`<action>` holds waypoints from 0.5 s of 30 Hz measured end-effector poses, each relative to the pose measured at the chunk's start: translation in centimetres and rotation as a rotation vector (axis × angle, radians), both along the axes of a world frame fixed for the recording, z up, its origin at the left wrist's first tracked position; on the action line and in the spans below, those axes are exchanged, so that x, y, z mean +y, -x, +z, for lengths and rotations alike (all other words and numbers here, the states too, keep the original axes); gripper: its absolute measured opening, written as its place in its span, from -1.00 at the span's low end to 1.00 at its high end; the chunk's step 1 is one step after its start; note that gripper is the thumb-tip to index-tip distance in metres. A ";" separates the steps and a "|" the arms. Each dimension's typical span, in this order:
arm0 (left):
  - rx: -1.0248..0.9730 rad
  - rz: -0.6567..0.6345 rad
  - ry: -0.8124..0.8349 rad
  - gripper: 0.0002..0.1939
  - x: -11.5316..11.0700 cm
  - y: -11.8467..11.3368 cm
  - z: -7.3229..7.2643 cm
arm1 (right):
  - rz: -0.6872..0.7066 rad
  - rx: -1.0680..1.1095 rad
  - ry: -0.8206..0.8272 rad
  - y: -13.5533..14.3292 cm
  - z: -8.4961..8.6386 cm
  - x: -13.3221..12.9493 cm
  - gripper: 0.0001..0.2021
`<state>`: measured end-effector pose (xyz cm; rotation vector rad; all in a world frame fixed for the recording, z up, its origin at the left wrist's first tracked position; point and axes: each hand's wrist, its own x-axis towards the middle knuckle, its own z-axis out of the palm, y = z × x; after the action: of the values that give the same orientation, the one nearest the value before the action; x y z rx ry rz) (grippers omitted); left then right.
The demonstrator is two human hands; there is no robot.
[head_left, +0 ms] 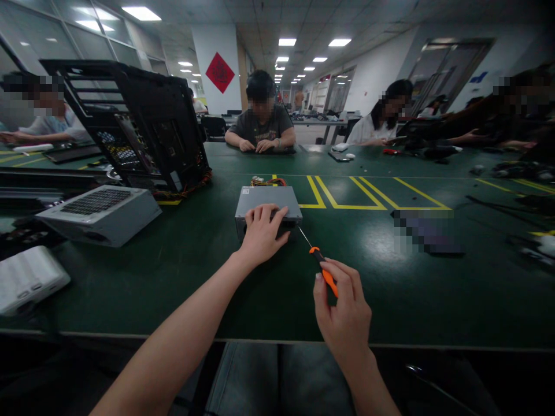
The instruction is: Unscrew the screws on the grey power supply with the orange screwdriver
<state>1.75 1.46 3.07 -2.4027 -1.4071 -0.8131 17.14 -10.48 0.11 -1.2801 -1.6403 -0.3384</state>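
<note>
In front of me a grey computer power supply (269, 196) stands on the green table, with a bundle of coloured cables (273, 181) at its far side. My left hand (264, 231) grips it, fingers spread over the top and thumb against the near face. Between the thumb and fingers of my right hand (344, 306) is a screwdriver (328, 276) with an orange and black handle. Its thin shaft slants up to the left, the tip at the near right corner of the power supply. Whether the tip sits in a screw is too small to tell.
Left of me are a black computer case (151, 127), a second power supply (104, 211) and a white power strip-like block (32, 277). A blurred flat object (427, 232) lies to the right. Several people sit around the table (173, 289), one person (262, 118) directly opposite.
</note>
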 end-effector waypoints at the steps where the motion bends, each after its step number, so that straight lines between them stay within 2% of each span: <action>1: -0.003 -0.001 -0.001 -0.49 0.0 0.0 0.0 | -0.001 -0.002 0.000 0.0 0.0 0.0 -0.74; 5: -0.023 -0.015 -0.002 -0.52 0.0 0.0 0.1 | -0.001 0.005 -0.007 0.0 0.0 -0.1 -0.73; 10: -0.073 0.027 -0.013 -0.60 0.1 -0.2 0.0 | -0.002 0.005 -0.002 0.0 -0.1 0.0 -0.72; 15: -0.079 0.038 -0.016 -0.62 0.0 -0.5 0.1 | -0.057 -0.043 -0.006 -0.1 -0.3 0.0 -0.77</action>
<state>2.21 1.51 3.13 -2.3485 -1.4644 -0.9153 17.24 -10.53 -0.21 -1.3246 -1.6403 -0.4081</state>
